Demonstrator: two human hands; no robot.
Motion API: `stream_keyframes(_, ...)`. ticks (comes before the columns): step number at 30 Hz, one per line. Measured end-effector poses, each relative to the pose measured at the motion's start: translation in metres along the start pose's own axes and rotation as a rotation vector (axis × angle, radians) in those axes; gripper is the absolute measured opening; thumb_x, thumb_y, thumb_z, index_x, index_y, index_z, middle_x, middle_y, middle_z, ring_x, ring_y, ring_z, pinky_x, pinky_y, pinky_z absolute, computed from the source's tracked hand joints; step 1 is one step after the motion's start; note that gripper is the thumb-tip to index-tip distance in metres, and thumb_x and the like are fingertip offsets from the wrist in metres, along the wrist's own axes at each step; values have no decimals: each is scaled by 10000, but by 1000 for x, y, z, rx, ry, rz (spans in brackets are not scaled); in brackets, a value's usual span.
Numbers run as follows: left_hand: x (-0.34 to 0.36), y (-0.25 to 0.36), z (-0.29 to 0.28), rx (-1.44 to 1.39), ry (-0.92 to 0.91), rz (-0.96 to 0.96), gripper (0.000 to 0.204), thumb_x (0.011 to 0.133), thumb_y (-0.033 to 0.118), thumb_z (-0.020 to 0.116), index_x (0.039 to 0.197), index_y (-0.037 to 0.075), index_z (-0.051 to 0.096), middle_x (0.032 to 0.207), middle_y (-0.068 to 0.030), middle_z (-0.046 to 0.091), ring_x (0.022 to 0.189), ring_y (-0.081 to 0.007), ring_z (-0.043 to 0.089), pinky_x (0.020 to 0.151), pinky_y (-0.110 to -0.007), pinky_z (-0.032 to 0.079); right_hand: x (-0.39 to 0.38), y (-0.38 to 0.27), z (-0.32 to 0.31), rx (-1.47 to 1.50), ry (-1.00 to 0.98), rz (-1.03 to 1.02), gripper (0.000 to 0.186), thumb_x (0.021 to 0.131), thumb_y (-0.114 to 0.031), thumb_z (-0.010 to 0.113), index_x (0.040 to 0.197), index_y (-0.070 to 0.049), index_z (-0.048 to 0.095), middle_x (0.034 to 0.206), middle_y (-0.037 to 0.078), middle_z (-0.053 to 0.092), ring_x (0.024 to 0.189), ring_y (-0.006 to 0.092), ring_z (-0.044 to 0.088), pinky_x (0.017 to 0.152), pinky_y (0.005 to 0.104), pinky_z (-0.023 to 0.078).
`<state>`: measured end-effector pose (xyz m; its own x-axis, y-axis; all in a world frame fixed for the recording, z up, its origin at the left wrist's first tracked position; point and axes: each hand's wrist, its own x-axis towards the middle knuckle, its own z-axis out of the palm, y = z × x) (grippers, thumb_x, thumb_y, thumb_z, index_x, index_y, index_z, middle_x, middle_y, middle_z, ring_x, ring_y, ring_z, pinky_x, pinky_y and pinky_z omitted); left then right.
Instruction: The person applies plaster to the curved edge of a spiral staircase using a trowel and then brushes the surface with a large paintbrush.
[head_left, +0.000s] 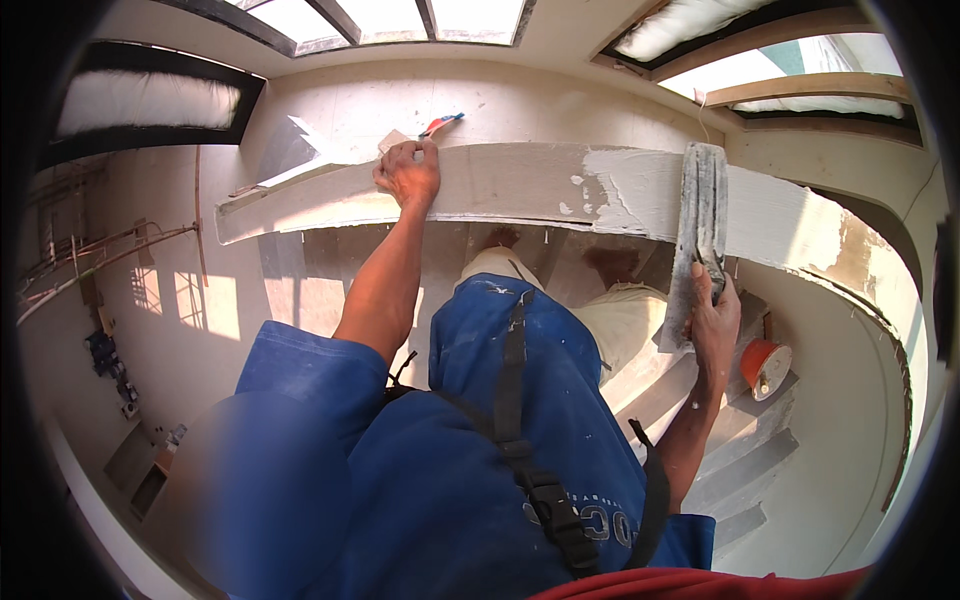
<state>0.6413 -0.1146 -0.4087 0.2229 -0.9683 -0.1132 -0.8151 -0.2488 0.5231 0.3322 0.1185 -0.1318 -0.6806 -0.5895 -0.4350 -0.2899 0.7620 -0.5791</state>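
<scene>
In my right hand point(715, 315) is a long plastering trowel point(700, 185), its grey blade crusted with plaster and lying across the curved wall band. My left hand point(408, 175) has its fingers curled over the upper edge of the curved wall band point(500, 185). Just beyond its knuckles lies a small beige piece point(393, 141); whether the fingers touch it I cannot tell. A red and blue item point(441, 125) is close beside it. Wet white plaster point(640, 185) covers the band around the trowel, while its left part is greyer and bare.
Stair treads point(740, 470) descend at the lower right, where an orange-red bucket point(765, 368) stands. A pale angled strip point(290, 175) rests at the band's left end. Window frames point(400, 25) line the top. Bamboo poles point(110, 258) stand at the far left.
</scene>
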Motion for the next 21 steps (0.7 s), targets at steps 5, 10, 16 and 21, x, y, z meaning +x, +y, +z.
stream_keyframes(5,2,-11,3,19,32,-4,378,903,456,554,1001,133,723,1179,-68,639,1230,-210,470,1133,-445,145,7,15,40,26,-75,-129,534,958,-511,566,1149,-14,608,731,77,581,627,174,559,585,348,446)
stream_keyframes(10,7,-5,5,36,16,7,397,909,465,542,1009,128,725,1185,-62,645,1233,-201,469,1128,-443,139,-20,-7,81,-391,-181,-200,493,941,-494,570,1068,-19,594,715,262,646,703,430,653,656,512,494)
stream_keyframes(16,7,-10,2,63,-1,-16,421,911,482,525,1019,129,727,1204,-48,645,1232,-192,474,1126,-450,136,4,7,21,-515,284,-190,464,939,-492,567,963,-29,570,658,270,630,643,475,635,592,553,480)
stream_keyframes(21,12,-9,7,76,2,6,428,908,492,527,1023,133,729,1213,-43,641,1233,-187,477,1134,-460,131,36,16,-81,-524,481,32,603,920,-583,517,1140,-30,617,930,326,663,946,500,632,838,544,488)
